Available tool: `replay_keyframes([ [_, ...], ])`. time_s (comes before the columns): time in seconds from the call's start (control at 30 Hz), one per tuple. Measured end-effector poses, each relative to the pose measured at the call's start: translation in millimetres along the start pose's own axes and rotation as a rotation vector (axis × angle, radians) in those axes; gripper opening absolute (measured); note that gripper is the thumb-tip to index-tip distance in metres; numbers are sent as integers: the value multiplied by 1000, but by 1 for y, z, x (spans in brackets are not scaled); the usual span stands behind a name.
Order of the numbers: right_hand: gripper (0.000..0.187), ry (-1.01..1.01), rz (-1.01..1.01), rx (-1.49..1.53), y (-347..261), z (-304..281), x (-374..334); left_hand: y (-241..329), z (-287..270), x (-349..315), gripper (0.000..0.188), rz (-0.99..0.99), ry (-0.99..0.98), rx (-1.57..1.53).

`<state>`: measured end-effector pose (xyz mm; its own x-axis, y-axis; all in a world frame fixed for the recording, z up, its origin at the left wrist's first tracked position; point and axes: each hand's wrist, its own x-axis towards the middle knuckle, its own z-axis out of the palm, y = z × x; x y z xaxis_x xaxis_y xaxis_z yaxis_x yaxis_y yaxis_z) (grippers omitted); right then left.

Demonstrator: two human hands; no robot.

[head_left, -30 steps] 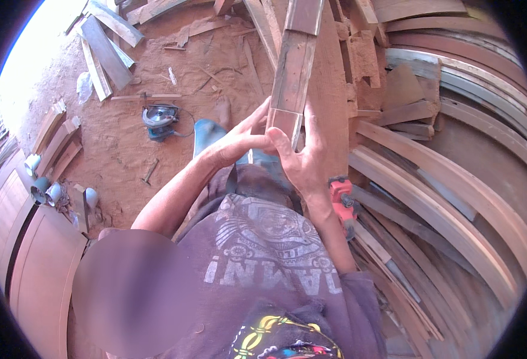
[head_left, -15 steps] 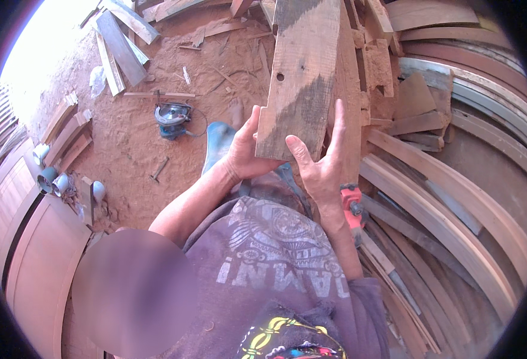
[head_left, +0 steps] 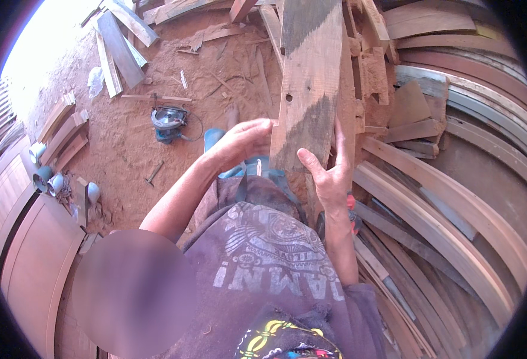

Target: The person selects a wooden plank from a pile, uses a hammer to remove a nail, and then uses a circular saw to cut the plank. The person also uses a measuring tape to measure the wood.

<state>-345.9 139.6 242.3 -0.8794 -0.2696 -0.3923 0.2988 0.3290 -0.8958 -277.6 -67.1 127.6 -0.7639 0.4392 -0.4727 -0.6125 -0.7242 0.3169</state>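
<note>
A long, weathered wooden plank (head_left: 311, 78) with dark stains and a small round hole runs away from me at the centre. My left hand (head_left: 254, 139) is at the plank's left edge near the close end, its fingers held together and pressed to the notch there; part of them is hidden by the wood. On the opposite edge, my right hand (head_left: 330, 173) grips the plank, thumb on the top face and fingers along the right side. Just below the right wrist, a red power tool (head_left: 351, 206) is mostly covered by my forearm.
A circular saw (head_left: 169, 121) and a hammer (head_left: 154, 172) lie on the sawdust-covered ground to the left. Stacked boards (head_left: 449, 209) fill the right side. Wooden panels (head_left: 39, 275) lean at the lower left, near several pale cups (head_left: 40, 178). Scrap boards (head_left: 120, 51) lie farther off.
The plank's near end has shifted slightly right and toward me. My left hand has come from beneath the near end up to the left edge. My right hand has followed the plank.
</note>
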Motion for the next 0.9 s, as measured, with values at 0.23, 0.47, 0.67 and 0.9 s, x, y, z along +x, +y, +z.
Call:
replay_keyframes([
  [0.23, 93, -4, 97, 68, 0, 0, -11, 48, 22, 25, 61, 262, 91, 38],
  [0.47, 95, -1, 66, 32, 2, -2, -18, 80, 30, 52, 69, 292, 341, 314],
  [0.67, 96, 4, 81, -34, 7, -6, -19, 90, 30, 48, 64, 271, 263, 412],
  [0.9, 97, 4, 120, 38, 9, -4, -18, 70, 5, 51, 67, 323, 256, 241],
])
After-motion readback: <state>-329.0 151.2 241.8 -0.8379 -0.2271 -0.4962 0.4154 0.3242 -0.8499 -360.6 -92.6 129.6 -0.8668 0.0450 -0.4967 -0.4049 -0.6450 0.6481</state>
